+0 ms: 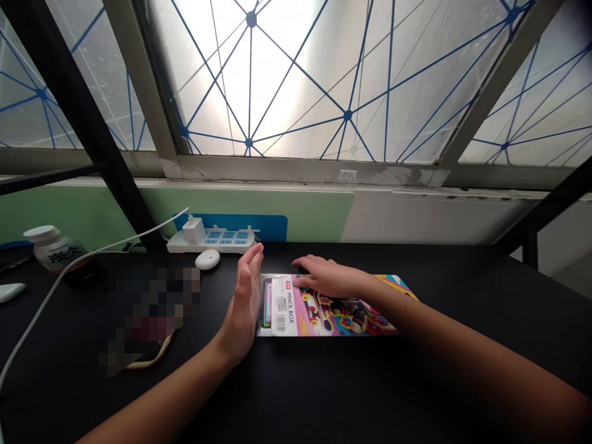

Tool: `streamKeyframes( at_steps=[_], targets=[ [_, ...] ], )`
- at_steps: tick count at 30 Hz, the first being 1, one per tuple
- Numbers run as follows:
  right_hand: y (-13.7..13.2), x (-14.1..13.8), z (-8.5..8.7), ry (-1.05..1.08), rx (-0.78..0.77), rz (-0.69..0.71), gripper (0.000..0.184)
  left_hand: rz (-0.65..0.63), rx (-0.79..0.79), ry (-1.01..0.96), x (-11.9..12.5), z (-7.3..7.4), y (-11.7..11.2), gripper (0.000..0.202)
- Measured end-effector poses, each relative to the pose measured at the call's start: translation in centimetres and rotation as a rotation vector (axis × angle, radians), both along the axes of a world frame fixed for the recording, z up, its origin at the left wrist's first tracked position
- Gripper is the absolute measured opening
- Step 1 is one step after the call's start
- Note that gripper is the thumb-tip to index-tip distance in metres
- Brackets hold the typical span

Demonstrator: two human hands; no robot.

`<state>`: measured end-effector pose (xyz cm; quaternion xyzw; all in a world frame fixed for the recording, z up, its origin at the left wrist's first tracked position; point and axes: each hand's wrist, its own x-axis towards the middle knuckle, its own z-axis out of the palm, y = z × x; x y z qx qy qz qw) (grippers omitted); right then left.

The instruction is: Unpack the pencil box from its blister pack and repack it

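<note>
Your pencil box (324, 322) lies flat on the black table (300, 394), its left end just beside the upright palm of your left hand (243, 302), which is unclenched with straight fingers and grasps nothing, while your right hand (324, 275) rests loosely over its top, fingers extended and not gripped round it. Well to your left stands a white-lidded jar (59, 251), capped, its contents too dark to tell, and a small white case (208, 259) sits closed by the power strip (226, 246).
</note>
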<state>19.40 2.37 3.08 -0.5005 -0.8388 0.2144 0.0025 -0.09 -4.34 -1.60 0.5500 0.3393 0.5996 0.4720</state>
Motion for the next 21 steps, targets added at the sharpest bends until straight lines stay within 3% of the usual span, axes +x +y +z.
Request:
streamKeyframes(
  at_steps=[4, 7, 9, 12, 15, 17, 19, 21],
  targets=[
    [0.0, -3.5, -0.3, 0.022, 0.046, 0.066, 0.049, 0.011, -0.019, -0.134, -0.2, -0.1, 0.2, 0.066],
    [-0.5, -3.6, -0.5, 0.065, 0.103, 0.068, 0.054, 0.057, -0.071, -0.167, -0.4, 0.0, 0.4, 0.062],
    [-0.9, -1.7, -0.5, 0.085, 0.137, 0.037, 0.055, 0.083, -0.092, -0.171, -0.6, 0.1, 0.5, 0.062],
    [-1.3, 4.1, -1.1, 0.122, 0.165, -0.066, 0.056, 0.090, -0.097, -0.136, -0.7, 0.1, 0.7, 0.064],
    [-1.6, 11.0, -3.0, 0.347, 0.148, -0.300, 0.056, 0.092, -0.104, -0.093, -0.6, 0.0, 0.8, 0.064],
    [-1.9, 14.1, -4.5, 0.500, 0.129, -0.476, 0.058, 0.090, -0.120, -0.090, -0.4, -0.2, 0.9, 0.064],
    [-2.3, 15.1, -5.8, 0.653, 0.121, -0.573, 0.057, 0.088, -0.132, -0.102, -0.1, -0.3, 0.8, 0.064],
    [-3.0, 14.2, -6.4, 0.758, 0.093, -0.555, 0.056, 0.099, -0.112, -0.111, -0.1, -0.2, 0.7, 0.063]
  ],
)
